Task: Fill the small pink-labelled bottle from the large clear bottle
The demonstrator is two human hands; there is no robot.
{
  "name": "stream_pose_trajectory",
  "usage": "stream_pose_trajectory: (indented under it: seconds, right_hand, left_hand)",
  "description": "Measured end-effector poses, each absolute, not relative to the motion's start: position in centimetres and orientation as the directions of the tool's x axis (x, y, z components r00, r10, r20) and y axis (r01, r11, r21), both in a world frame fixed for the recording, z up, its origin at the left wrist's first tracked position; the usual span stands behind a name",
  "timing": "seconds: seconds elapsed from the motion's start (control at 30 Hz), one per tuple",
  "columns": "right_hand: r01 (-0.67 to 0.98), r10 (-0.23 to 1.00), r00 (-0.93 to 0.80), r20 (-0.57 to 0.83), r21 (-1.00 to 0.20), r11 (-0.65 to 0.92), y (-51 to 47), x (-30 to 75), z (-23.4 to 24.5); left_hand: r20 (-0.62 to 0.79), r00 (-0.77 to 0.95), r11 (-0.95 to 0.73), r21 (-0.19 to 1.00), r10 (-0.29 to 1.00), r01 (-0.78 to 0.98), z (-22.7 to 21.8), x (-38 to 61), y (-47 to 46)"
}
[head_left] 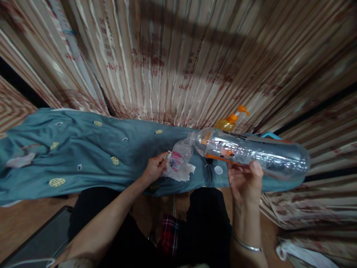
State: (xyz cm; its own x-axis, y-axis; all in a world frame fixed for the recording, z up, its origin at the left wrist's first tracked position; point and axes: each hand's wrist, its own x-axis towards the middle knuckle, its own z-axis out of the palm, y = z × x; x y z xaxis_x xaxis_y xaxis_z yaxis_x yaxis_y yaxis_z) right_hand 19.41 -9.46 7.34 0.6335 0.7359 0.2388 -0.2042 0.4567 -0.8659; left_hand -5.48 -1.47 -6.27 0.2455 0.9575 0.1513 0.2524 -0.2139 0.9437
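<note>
My right hand (pixel 245 178) is closed round a large clear plastic bottle (pixel 256 153) with an orange label, held on its side with its neck pointing left. That neck meets the mouth of a small clear bottle (pixel 180 155) with a pink label. My left hand (pixel 154 168) is pinched on the small bottle's lower end, tilting it up toward the big one. Under the small bottle lies a crumpled white tissue (pixel 181 173) on the blue cloth (pixel 83 149). A white cap (pixel 218 170) lies on the cloth next to my right hand.
The blue cloth with yellow round patches covers a low surface across the middle. An orange pump bottle (pixel 230 121) stands behind the big bottle. Striped patterned curtains (pixel 178 56) hang behind. A dark case (pixel 41 242) sits at lower left; white cloth (pixel 301 253) lies at lower right.
</note>
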Motion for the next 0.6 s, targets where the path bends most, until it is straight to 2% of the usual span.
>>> stream_pose_trajectory:
  seconds: [0.17,0.4,0.6]
  right_hand:
    - [-0.417,0.773,0.631,0.073,-0.807,0.417,-8.9,19.4,6.4]
    - [-0.672,0.858,0.492,-0.148,-0.692,0.266,-9.5,19.8,4.6]
    - [-0.803,0.901,0.321,-0.293,-0.588,0.095,-11.8,19.0,3.4]
  left_hand:
    - [0.142,0.209,-0.187,0.958,0.968,0.218,-5.9,-5.6,-1.4]
    - [0.167,0.088,-0.178,0.975,0.982,0.134,-3.1,-6.1,-2.2]
    - [0.293,0.105,-0.298,0.954,0.950,0.033,-0.5,-5.3,-6.8]
